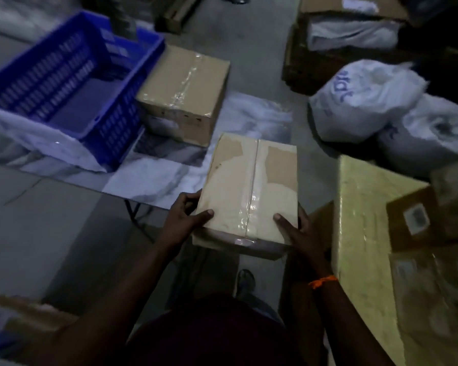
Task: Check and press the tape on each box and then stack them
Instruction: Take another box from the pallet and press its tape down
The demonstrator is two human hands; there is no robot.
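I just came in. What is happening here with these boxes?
A person holds a box at the near edge of the table. The left hand grips its left side and the right hand its right side, with both thumbs on top, either side of the tape. I cannot tell if it rests on the table. A second box, also taped, sits beside a blue crate. The two are not stacked.

box (249,186): matt cardboard, top skin torn rough | tape (250,207) on it: glossy, clear | far box (183,93) beyond box: brown cardboard, wrinkled shiny tape | crate (64,83) left of box: blue plastic | carton (368,233) right of box: glossy film
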